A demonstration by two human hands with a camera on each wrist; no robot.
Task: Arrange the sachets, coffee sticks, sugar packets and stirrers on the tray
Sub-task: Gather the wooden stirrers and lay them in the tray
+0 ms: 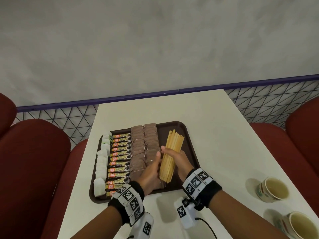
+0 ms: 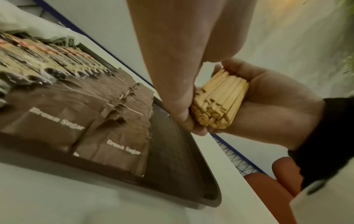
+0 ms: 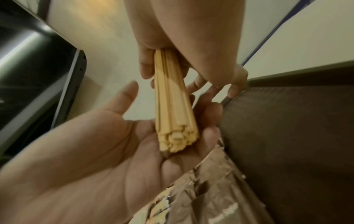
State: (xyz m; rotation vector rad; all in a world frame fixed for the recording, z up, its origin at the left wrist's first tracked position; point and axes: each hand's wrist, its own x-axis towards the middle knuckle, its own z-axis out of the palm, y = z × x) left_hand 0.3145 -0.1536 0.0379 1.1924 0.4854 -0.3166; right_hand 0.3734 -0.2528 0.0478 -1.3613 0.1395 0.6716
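Note:
A bundle of wooden stirrers [image 1: 172, 152] [image 2: 220, 103] [image 3: 172, 106] hangs above the bare right part of the brown tray [image 1: 191, 140]. My right hand [image 1: 182, 160] [image 2: 268, 98] grips it, thumb over the top and fingers underneath. My left hand [image 1: 153, 168] [image 3: 95, 151] is flat and open, its palm and fingers against the bundle's near end and left side. On the tray, from left, lie a column of white sachets [image 1: 101, 163], a column of coffee sticks [image 1: 120, 159] and two columns of brown sugar packets [image 1: 143, 147] [image 2: 57, 121].
Two paper cups of pale liquid [image 1: 272, 188] [image 1: 300, 225] stand on the white table [image 1: 207, 114] at the front right. Red seats [image 1: 34, 169] flank the table on both sides. A mesh railing with a blue top bar [image 1: 69, 118] runs behind it.

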